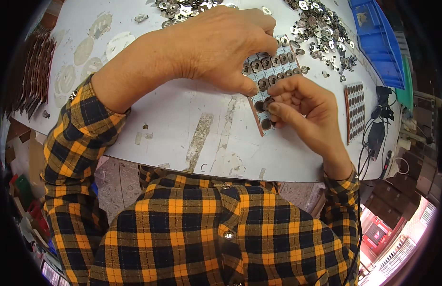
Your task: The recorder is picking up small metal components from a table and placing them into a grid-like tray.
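Note:
A light-blue circuit board panel (273,76) lies tilted on the white table, with rows of round metal clips on it. My left hand (225,47) reaches across its far left part, fingers bent and thumb on its left edge, holding the panel. Over the near end, my right hand (309,107) pinches a small dark metal clip (267,104) between thumb and forefinger, right at the board. Some near spots show dark round pads (265,124). My fingers hide part of the panel.
Loose metal clips (321,28) are heaped at the far right, with another pile (182,10) beyond my left hand. A blue bin (378,43) stands at the right. Below it lie another panel (355,112) and black cables (377,138). Stacked boards (35,76) stand far left.

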`<act>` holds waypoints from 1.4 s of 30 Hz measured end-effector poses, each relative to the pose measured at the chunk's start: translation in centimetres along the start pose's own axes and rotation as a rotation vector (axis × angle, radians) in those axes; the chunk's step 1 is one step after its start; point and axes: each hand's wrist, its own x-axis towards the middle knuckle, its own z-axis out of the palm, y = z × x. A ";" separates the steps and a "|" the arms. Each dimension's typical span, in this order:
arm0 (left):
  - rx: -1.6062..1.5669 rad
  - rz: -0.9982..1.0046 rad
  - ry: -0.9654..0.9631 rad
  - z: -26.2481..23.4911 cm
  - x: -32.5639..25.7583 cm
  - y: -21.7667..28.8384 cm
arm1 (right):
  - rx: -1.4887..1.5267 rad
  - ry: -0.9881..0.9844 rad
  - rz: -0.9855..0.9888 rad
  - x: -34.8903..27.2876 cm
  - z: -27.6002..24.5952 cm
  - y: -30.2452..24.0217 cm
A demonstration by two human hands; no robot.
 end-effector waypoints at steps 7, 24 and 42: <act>0.040 0.034 -0.121 -0.6 -0.3 -0.4 | -0.417 -0.137 -0.102 0.4 -0.7 -0.1; 0.428 0.572 0.495 3.1 -0.5 -3.9 | -0.547 0.137 -0.277 -0.9 1.3 1.3; 0.359 0.528 0.496 2.2 -0.7 -2.8 | -0.760 -0.005 -0.422 -0.6 1.7 0.2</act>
